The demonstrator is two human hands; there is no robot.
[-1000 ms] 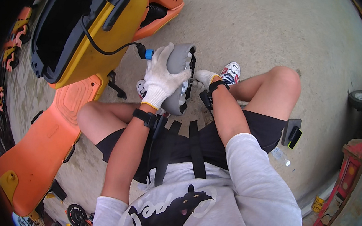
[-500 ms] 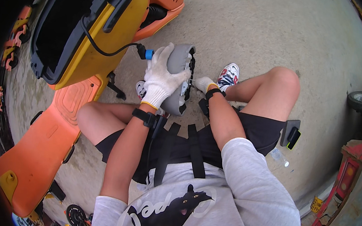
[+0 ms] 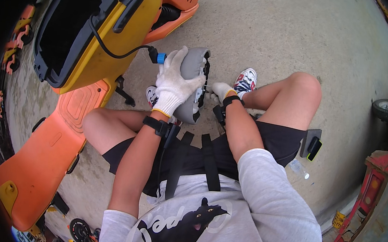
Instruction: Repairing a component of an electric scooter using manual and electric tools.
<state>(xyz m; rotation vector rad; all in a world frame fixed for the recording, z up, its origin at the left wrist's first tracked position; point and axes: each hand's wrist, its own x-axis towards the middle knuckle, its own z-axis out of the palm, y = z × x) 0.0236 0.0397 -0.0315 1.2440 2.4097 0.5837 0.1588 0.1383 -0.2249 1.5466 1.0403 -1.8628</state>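
A grey rounded shell part [image 3: 193, 58], with dark and silvery pieces along its right side, stands between my legs. My left hand [image 3: 173, 81], in a white knit glove, is closed over its left side, with the thumb across to the right edge. Just right of that edge, my gloved right hand [image 3: 221, 91] is closed with its fingertips pinched on a thin metal shaft [image 3: 208, 85] that points at the part. The fingers hide the rest of the shaft. A black cable [image 3: 111, 57] with a blue-ringed plug [image 3: 161, 58] ends close to my left fingers.
At the left stands a yellow and orange vehicle body [image 3: 133, 26] with an orange footboard [image 3: 43, 153]. On the concrete to the right lie a dark flat box with a phone [image 3: 314, 148] and a clear plastic bottle [image 3: 298, 168]. A wheel [image 3: 387, 109] and red metalwork [image 3: 359, 197] line the right edge.
My right hand has drawn back slightly to the right from the grey part and turned a little. My left hand keeps its hold on the part.
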